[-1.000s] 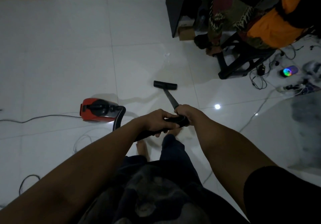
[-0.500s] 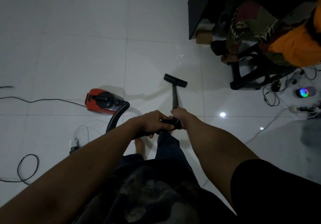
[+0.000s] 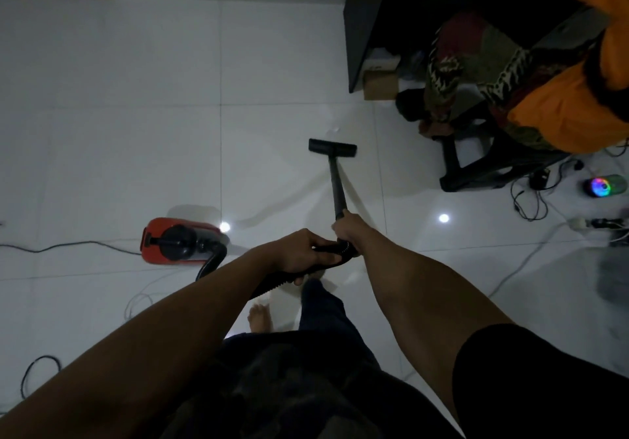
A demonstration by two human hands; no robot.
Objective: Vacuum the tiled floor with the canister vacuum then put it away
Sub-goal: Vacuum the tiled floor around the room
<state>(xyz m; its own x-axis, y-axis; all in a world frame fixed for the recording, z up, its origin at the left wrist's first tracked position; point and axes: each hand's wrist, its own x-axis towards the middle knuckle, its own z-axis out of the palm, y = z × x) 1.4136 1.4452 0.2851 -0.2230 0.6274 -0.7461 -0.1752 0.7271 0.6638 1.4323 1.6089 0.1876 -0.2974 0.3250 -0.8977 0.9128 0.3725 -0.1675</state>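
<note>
Hands split the work on the wand. Your right hand [image 3: 347,232] has its fingers wrapped round the near end of the black wand [image 3: 337,186], where the tube meets the curved handle. Your left hand [image 3: 304,251] has its fingers clamped on the handle and hose cuff just behind it. That pairing suits sweeping, I judge: the front hand steers, while the rear one pushes and stops the hose [image 3: 212,263] from pulling the tube sideways.

The wand slopes forward and down so the floor nozzle [image 3: 333,147] sits flat on the tiled floor [image 3: 119,132]. The nozzle is out in the open middle of the floor, near the black plastic stool [image 3: 476,174] but apart from it. The red canister vacuum [image 3: 177,241] sits on the floor to your left, tethered by the hose that rises to your left hand. Its power cord [image 3: 68,244] trails toward the floor's left edge.

Vacuuming looks under way, and putting the vacuum away has not yet begun. Mind the loose cables [image 3: 526,198] beside the stool toward the floor's right edge, because the nozzle could snag them.
</note>
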